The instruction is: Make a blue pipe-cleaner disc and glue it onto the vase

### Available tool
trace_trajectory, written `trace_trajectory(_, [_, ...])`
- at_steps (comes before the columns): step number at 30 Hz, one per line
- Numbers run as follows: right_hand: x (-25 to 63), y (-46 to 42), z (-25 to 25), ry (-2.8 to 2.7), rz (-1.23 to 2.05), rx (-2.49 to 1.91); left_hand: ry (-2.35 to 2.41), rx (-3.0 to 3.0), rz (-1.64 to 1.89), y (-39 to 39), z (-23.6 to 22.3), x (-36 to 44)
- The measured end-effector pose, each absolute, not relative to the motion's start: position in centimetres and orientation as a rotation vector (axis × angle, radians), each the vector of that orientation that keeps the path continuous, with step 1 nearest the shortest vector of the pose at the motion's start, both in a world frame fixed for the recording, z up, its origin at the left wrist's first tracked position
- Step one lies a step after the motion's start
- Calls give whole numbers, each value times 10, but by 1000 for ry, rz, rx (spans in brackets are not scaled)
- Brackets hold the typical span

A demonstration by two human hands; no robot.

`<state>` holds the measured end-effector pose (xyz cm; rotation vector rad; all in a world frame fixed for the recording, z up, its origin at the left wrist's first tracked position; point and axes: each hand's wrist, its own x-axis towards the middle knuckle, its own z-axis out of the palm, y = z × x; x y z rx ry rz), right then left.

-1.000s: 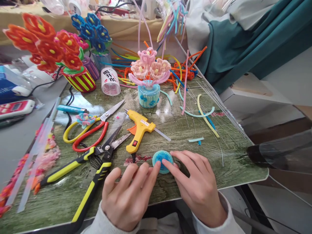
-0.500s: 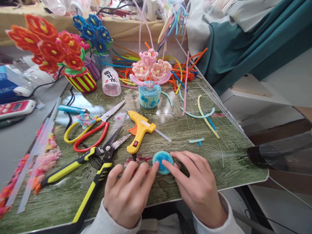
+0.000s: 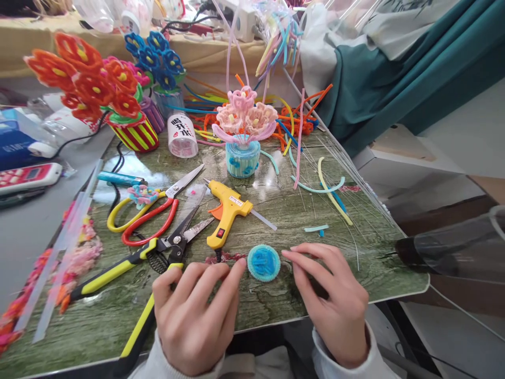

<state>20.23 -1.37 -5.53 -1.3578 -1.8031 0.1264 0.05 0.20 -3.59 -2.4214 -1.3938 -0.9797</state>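
The blue disc [image 3: 264,263] is laid flat on the worktop [image 3: 268,302] between the loosely curled left hand [image 3: 193,316] and slightly spread right hand [image 3: 335,300], handling seemingly paused, and light rim contact would be needed for any adjustment.

Black-and-yellow shears [image 3: 177,240], one handle [image 3: 138,327] partly hidden behind the left hand [image 3: 193,318].

Between the blue disc [image 3: 264,263] and the pale green offcut [image 3: 316,229], you have bare tabletop [image 3: 292,221] to cross; leftward, the glue gun [image 3: 226,210] and black-and-yellow shears [image 3: 158,252] block you.
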Motion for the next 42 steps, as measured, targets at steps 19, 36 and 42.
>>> trace_trajectory(19, [192, -4, -36, -1978, 94, -1384, -1512, -2230, -663, 29, -18, 2])
trace_trajectory(36, [173, 18, -28, -2393, -31, -1491, -1671, -2073, -445, 70, -55, 24])
trace_trajectory(42, [172, 20, -25, -2467, -126, -1468, -1601, -2065, -604, 53, -39, 8])
